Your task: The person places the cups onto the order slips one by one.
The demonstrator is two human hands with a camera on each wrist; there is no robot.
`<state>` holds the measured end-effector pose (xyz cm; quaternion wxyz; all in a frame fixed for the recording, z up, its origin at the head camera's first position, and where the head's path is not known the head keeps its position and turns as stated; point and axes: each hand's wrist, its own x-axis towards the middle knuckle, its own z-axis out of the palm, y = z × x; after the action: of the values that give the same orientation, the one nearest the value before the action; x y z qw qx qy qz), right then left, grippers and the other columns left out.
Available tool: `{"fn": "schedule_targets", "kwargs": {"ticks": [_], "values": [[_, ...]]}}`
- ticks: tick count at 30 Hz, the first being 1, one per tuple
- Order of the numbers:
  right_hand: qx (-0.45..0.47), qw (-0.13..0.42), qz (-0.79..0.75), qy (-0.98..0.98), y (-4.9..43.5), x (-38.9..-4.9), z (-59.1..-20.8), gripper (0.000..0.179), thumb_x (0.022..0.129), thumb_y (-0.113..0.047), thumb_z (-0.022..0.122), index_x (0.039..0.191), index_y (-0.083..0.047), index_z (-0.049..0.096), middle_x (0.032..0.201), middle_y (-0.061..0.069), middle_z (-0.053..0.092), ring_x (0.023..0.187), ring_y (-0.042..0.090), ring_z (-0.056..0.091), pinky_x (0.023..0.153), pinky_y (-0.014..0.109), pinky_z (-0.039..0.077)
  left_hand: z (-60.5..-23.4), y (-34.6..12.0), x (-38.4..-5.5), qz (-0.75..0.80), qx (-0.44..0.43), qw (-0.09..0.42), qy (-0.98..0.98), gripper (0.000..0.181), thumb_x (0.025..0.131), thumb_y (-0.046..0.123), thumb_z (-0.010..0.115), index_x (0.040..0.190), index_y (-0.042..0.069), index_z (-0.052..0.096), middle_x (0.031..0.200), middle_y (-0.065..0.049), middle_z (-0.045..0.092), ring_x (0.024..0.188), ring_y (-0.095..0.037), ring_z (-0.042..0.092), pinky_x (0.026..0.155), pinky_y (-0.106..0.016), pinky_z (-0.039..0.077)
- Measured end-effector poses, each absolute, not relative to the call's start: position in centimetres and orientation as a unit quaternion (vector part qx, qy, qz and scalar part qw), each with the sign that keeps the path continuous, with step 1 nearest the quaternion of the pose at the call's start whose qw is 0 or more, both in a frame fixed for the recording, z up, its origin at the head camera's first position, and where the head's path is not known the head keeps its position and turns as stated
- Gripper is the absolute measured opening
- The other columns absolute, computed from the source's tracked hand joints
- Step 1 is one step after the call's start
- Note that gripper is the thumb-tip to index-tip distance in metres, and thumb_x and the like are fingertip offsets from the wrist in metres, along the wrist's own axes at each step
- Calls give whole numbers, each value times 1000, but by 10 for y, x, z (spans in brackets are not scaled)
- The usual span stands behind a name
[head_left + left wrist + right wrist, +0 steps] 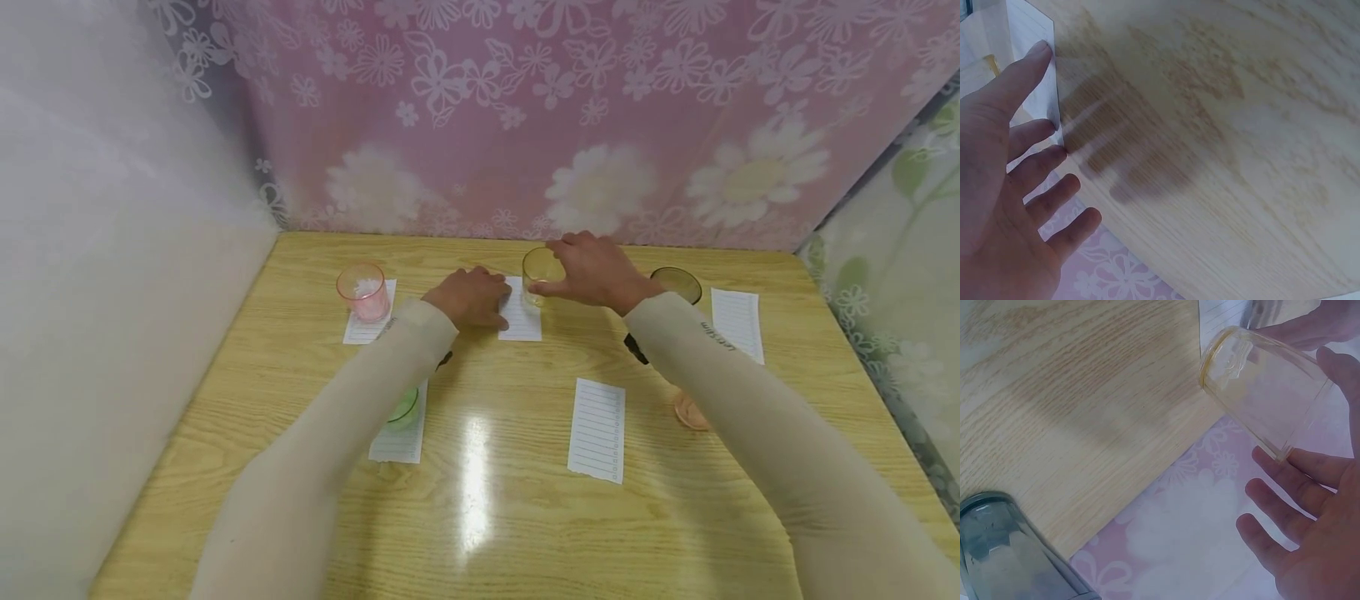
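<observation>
A clear yellow-tinted glass [534, 268] is at the back middle, at the right edge of a lined paper slip [520, 327]. My right hand [598, 272] holds it near the rim, thumb on one side and fingertips on the other. In the right wrist view the glass [1260, 387] has its thick base away from the palm, and the ring and little fingers spread free. My left hand [471, 297] is at the slip's left side, holding nothing. The left wrist view shows its fingers loosely extended, with the thumb and fingertips along the edge of the slip [1038, 94].
A pink glass [366, 302] stands on a slip at left; a green glass [405, 408] is partly behind the left sleeve. At right, a dark glass [678, 285] and an orange glass [688, 412] are partly covered by the right arm. More slips [597, 429] lie about. A floral curtain [487, 167] backs the table.
</observation>
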<state>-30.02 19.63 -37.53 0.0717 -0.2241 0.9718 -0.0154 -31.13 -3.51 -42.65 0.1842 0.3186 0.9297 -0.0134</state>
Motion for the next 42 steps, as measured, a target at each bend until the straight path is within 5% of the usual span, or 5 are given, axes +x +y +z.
{"fn": "schedule_targets", "kwargs": {"ticks": [10,17,42], "values": [[-240,61,-21,969,190,-300,-380,90,100,-67,69,157,1,54,159,27,56,145,49,54,118,67,46,-428,-31,-306,-28,325,154,933,62,105,62,65,149,19,62,174,-4,44,160,-30,40,130,-57,35],[-260,46,-22,964,186,-298,-386,88,98,-66,72,154,1,58,158,27,57,145,49,55,121,65,44,-429,-28,-305,-22,321,157,934,77,104,63,65,165,18,50,176,-4,41,162,-29,37,133,-57,31],[-248,56,-28,967,185,-290,-395,89,98,-67,72,158,-4,55,159,24,57,146,48,54,121,68,42,-432,-30,-307,-19,319,173,932,77,105,64,63,164,17,51,179,-2,33,164,-28,33,133,-55,32]]}}
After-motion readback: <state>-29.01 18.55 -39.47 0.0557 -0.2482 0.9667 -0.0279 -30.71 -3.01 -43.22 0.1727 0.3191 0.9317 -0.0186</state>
